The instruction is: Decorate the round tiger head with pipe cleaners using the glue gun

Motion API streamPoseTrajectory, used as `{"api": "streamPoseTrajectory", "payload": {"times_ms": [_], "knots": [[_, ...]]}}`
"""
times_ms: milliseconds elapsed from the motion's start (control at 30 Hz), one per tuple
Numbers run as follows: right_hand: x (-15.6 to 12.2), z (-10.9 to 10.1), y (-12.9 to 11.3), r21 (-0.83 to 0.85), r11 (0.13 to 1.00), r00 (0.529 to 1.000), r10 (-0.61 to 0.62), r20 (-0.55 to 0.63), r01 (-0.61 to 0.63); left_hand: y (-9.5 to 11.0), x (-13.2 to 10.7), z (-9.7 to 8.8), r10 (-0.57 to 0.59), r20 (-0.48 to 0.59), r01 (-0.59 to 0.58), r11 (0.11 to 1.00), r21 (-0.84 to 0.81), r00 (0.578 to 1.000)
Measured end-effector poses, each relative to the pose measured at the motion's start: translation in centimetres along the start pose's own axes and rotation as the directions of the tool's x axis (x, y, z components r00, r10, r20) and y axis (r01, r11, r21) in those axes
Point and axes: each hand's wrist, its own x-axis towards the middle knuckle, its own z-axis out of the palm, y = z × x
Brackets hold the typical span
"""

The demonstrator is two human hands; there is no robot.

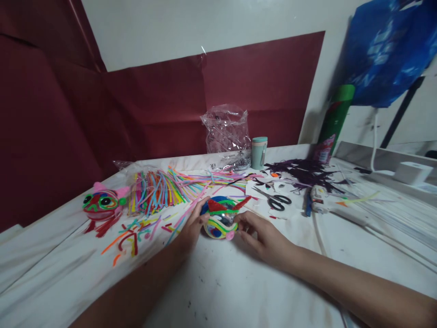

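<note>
Low over the white table, my left hand [196, 222] grips the left side of a round craft ball [221, 221] covered in coloured pipe cleaners. Two red pointed strips stick up from its top, and a small pink pompom sits at its lower right. The fingers of my right hand [254, 233] are curled against the ball's right side; whether a small piece is pinched there I cannot make out. A similar finished-looking face ball [102, 205] with pink ears and red tassels stands at the far left.
Pipe cleaners [157, 191] lie in a bundle behind, with cut bits [133, 237] in front. Scissors [276, 200], a glue gun [319, 200] with its cord, purple shreds [303, 173], a green tumbler [259, 152] and a clear plastic bag [227, 134] stand or lie farther back.
</note>
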Motion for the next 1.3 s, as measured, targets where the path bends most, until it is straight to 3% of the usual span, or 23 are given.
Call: {"api": "streamPoseTrajectory", "payload": {"times_ms": [200, 767, 1033, 1300], "knots": [[0.04, 0.18, 0.23, 0.042, 0.997, 0.998, 0.068, 0.015, -0.069, 0.44, 0.32, 0.01, -0.024, 0.005, 0.024, 1.0, -0.01, 1.0], [0.03, 0.22, 0.37, 0.044, 0.998, 0.999, 0.039, 0.011, -0.04, 0.21, 0.18, -0.03, -0.012, 0.057, 0.018, 0.993, -0.114, 0.998], [0.03, 0.41, 0.55, 0.055, 0.997, 0.999, 0.054, 0.006, -0.054, 0.01, 0.32, -0.41, -0.02, -0.008, 0.02, 1.0, 0.003, 1.0], [0.09, 0.22, -0.18, 0.058, 0.997, 0.999, 0.051, 0.016, -0.052, 0.61, 0.23, 0.03, -0.035, -0.022, 0.034, 0.999, -0.031, 0.999]]}}
